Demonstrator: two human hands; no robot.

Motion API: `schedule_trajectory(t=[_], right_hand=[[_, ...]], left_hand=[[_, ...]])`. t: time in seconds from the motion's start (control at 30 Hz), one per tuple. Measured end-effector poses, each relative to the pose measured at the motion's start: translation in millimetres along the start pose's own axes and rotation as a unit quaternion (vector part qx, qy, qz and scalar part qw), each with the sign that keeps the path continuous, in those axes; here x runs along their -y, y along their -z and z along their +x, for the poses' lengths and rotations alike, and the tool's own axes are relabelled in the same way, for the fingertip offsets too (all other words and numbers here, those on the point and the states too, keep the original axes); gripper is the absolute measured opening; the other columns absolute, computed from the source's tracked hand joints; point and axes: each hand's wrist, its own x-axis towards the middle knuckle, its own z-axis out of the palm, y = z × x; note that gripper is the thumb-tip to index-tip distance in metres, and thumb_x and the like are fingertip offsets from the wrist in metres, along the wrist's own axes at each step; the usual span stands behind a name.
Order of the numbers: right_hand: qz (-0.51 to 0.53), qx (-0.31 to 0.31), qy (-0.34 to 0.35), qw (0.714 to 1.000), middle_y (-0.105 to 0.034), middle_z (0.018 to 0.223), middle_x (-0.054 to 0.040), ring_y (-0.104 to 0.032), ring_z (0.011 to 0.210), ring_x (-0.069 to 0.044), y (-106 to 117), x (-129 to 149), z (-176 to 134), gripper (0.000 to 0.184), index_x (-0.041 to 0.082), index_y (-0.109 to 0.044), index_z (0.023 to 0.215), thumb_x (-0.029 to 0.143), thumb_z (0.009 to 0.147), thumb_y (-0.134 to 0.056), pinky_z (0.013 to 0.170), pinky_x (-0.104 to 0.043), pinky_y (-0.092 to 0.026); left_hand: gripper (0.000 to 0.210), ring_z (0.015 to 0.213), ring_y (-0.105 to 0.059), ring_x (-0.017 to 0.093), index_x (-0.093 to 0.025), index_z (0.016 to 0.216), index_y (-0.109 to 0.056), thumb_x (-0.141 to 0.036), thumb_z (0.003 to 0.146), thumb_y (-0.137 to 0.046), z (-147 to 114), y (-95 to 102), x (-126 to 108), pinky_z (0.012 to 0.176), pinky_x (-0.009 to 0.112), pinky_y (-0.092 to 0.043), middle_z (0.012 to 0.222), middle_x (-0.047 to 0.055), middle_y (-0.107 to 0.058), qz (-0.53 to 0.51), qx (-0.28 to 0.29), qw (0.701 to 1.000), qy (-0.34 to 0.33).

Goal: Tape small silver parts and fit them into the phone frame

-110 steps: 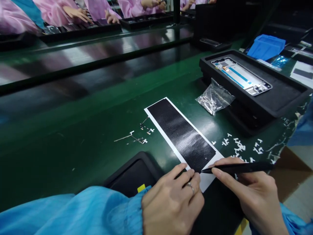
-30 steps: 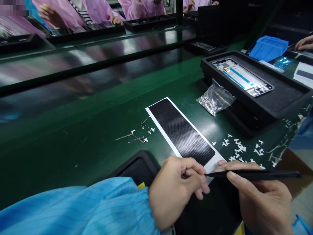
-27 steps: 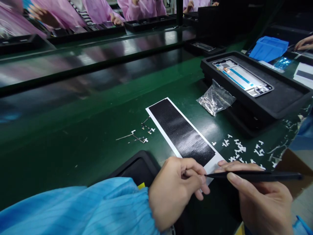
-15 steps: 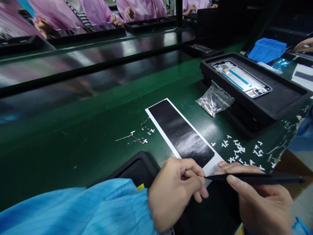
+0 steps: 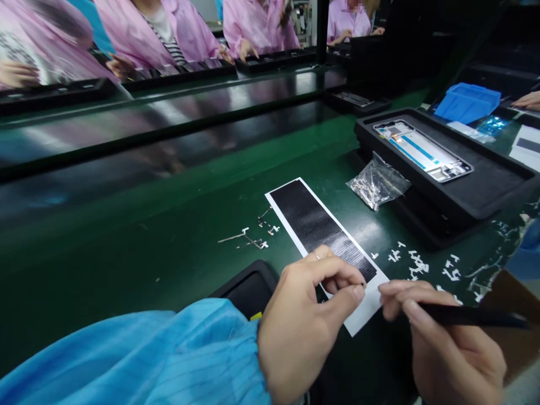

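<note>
My left hand (image 5: 310,306) is above the lower part of a white sheet (image 5: 366,308) with a black, finely ribbed area (image 5: 314,216). Its thumb and index finger pinch together; a tiny dark speck shows at the tips, too small to name. Just to the right, my right hand (image 5: 449,332) grips black tweezers (image 5: 476,316), whose points are hidden behind the fingers. Beyond that hand lie several small white T-shaped bits (image 5: 417,263). Left of the sheet are thin flex-like strips (image 5: 253,241) with white tabs.
A black foam tray (image 5: 502,188) at right bears a phone frame (image 5: 430,151). Beside it lies a clear bag of small metal parts (image 5: 377,183). A blue bin (image 5: 467,103) stands behind. Another black tray (image 5: 248,287) is by my left sleeve. People in pink work across the bench.
My hands have drawn apart; the tweezers have pulled back from the left fingertips. My left fingers now pinch higher over the sheet, and more of its white lower end shows. The view has shifted slightly.
</note>
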Motion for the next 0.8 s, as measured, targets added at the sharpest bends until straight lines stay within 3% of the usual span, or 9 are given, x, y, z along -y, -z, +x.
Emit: schedule_trajectory(t=[0.07,0.13,0.27,0.37,0.43,0.53,0.6,0.67,0.8], right_hand=[[-0.024,0.082,0.021,0.996,-0.065,0.075,-0.0005,-0.061,0.065,-0.012,-2.1,-2.4,-4.8,0.010,0.026,-0.069,0.082,0.018,0.078,-0.063,0.054,-0.018,-0.047],[-0.020,0.137,0.020,0.990,-0.064,0.072,0.0002,-0.059,0.057,-0.012,-3.4,-3.6,-8.5,0.012,0.027,-0.069,0.083,0.017,0.077,-0.065,0.047,-0.018,-0.044],[0.001,0.148,0.002,0.989,-0.063,0.065,-0.0022,-0.062,0.061,-0.016,-2.5,-1.4,-9.2,0.009,0.023,-0.069,0.073,0.020,0.079,-0.063,0.052,-0.022,-0.048],[-0.026,0.154,0.022,0.987,-0.063,0.065,-0.0030,-0.062,0.061,-0.017,-1.5,5.6,-3.8,0.011,0.022,-0.067,0.069,0.022,0.078,-0.063,0.052,-0.021,-0.048],[-0.069,0.210,0.047,0.974,-0.063,0.064,-0.0011,-0.061,0.057,-0.014,-2.1,12.7,0.9,0.010,0.022,-0.066,0.069,0.021,0.079,-0.062,0.051,-0.019,-0.047],[-0.122,0.314,0.069,0.939,-0.061,0.062,0.0007,-0.058,0.053,-0.011,-4.0,21.5,6.0,0.015,0.021,-0.063,0.070,0.022,0.083,-0.057,0.050,-0.017,-0.046],[-0.136,0.340,0.062,0.928,-0.059,0.062,0.0007,-0.057,0.054,-0.011,-4.6,22.9,6.9,0.019,0.021,-0.062,0.070,0.025,0.086,-0.053,0.050,-0.017,-0.045],[-0.132,0.345,0.036,0.929,-0.058,0.062,0.0002,-0.056,0.055,-0.011,-4.3,21.1,5.8,0.021,0.021,-0.063,0.070,0.029,0.086,-0.053,0.051,-0.019,-0.043],[-0.070,0.293,-0.049,0.952,-0.055,0.060,-0.0011,-0.050,0.055,-0.012,-3.9,16.8,0.9,0.024,0.020,-0.065,0.065,0.037,0.082,-0.059,0.050,-0.022,-0.039]], left_hand=[[0.009,0.059,-0.049,0.009,-0.015,0.059,-0.063,-0.011,0.068,-0.061,-2.2,-1.1,-1.2,0.058,0.019,-0.039,0.059,-0.003,-0.054,-0.065,-0.015,0.997,-0.030],[0.006,0.052,-0.048,0.008,-0.014,0.062,-0.062,-0.013,0.068,-0.060,-4.6,-3.2,1.4,0.053,0.018,-0.039,0.054,-0.004,-0.054,-0.156,0.003,0.987,-0.027],[0.006,0.048,-0.052,0.009,-0.015,0.066,-0.058,-0.019,0.069,-0.060,-11.9,-1.2,8.8,0.052,0.019,-0.041,0.054,-0.002,-0.060,-0.244,0.020,0.969,-0.023],[0.004,0.061,-0.056,0.013,-0.016,0.068,-0.059,-0.019,0.070,-0.059,-20.4,7.6,11.2,0.060,0.024,-0.042,0.064,0.001,-0.063,-0.118,0.009,0.993,-0.028],[0.005,0.074,-0.057,0.017,-0.017,0.071,-0.063,-0.018,0.073,-0.059,-26.5,13.0,14.1,0.069,0.028,-0.040,0.074,0.003,-0.065,0.040,0.006,0.995,-0.094],[0.018,0.069,-0.053,0.018,-0.017,0.069,-0.065,-0.015,0.080,-0.051,-34.2,16.6,20.5,0.067,0.032,-0.033,0.067,0.004,-0.063,0.234,-0.011,0.931,-0.281],[0.024,0.061,-0.048,0.017,-0.015,0.066,-0.064,-0.012,0.082,-0.047,-38.5,17.4,21.3,0.064,0.033,-0.030,0.058,0.004,-0.059,0.294,-0.012,0.894,-0.337],[0.023,0.060,-0.048,0.016,-0.014,0.067,-0.065,-0.011,0.083,-0.049,-42.4,18.2,17.8,0.065,0.032,-0.030,0.058,0.004,-0.059,0.303,0.003,0.905,-0.299],[0.022,0.059,-0.050,0.014,-0.016,0.062,-0.063,-0.016,0.082,-0.053,-46.3,18.6,11.2,0.066,0.029,-0.031,0.057,0.000,-0.060,0.239,0.004,0.955,-0.173]])
